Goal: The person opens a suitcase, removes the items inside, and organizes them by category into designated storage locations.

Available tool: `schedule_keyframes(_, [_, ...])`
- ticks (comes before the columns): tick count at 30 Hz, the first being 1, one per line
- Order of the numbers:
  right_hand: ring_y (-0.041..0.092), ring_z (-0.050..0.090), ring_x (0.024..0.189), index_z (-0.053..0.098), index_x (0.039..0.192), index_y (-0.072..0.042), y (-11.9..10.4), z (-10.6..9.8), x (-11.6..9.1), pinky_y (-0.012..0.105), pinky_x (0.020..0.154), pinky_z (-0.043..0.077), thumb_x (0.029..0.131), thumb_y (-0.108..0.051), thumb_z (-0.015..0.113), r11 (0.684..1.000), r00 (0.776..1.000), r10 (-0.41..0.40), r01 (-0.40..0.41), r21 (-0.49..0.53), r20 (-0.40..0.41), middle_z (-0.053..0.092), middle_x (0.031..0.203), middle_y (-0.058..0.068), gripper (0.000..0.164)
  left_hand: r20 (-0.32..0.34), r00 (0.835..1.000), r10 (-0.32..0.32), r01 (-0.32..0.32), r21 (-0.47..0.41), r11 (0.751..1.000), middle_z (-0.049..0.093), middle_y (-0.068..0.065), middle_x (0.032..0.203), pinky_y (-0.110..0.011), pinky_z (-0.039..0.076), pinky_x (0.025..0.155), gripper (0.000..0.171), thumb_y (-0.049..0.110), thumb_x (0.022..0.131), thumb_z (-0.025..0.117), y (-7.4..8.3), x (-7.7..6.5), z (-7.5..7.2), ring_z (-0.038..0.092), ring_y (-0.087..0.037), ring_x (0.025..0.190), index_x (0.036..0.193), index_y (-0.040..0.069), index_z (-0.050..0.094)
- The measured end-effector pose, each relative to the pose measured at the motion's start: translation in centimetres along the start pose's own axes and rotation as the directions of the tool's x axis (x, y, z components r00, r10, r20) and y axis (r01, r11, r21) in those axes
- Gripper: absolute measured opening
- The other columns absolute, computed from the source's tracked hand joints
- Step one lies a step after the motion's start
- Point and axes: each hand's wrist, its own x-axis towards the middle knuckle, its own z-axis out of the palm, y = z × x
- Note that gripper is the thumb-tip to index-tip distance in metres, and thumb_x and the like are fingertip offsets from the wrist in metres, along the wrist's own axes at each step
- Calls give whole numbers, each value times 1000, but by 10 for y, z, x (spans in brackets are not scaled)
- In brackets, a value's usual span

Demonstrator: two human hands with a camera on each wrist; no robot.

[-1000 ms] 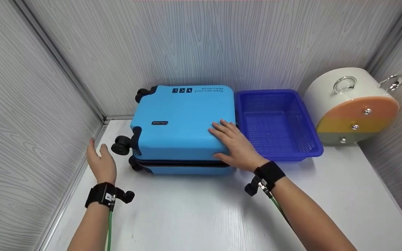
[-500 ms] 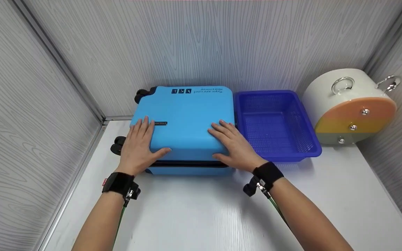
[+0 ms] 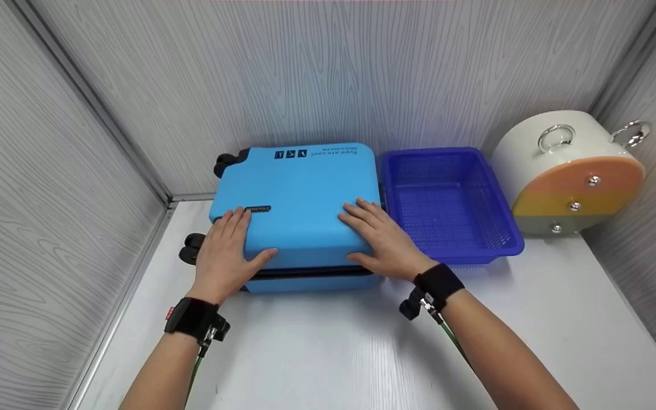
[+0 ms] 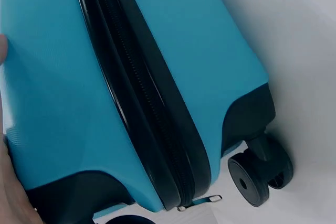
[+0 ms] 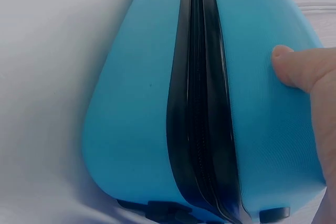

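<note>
A bright blue suitcase lies flat on the white table, its black wheels pointing left. My left hand rests on its front left corner, fingers extended over the top and thumb along the front side. Across the front right corner lies my right hand, fingers spread on the top; its thumb touches the side in the right wrist view. A black zipper band runs round the suitcase in the left wrist view and looks closed, with a metal zipper pull near the wheel end.
A blue plastic basket stands just right of the suitcase. Beyond it, at the far right, is a round white case with orange, yellow and green drawers and metal ring handles. Grey wood-grain walls enclose the table at the back and sides.
My left hand has come from beside the wheels onto the suitcase's left corner. The suitcase has shifted slightly toward me. My right hand has stayed nearly where it was.
</note>
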Motion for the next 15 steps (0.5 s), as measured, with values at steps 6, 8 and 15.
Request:
schedule_keyframes(6, [31,14,155,31,162,-13,7,-7,-2,47,125,13,97,-38,73,999,999,-28,28,-17,17,27,167,9,81,5,999,-36,36,33,999,21,-19,167,-51,12,124,101,73,96,49,17,-13,-3,15,-35,155,162,2,22])
schedule_keyframes(8, [31,15,155,31,162,-13,10,-9,-3,48,124,15,97,-36,72,999,999,-30,30,-22,16,27,167,8,80,2,999,-47,47,36,998,21,-19,167,-52,13,124,99,71,97,50,23,-16,-4,15,-36,154,162,1,22])
schedule_keyframes(15, [32,17,155,31,162,-13,23,-12,-6,49,122,22,99,-25,72,999,1000,-1,0,-40,-5,26,167,9,76,-20,999,-48,49,76,996,27,-23,164,-53,21,121,86,57,103,53,44,-23,-7,24,-40,151,160,-2,27])
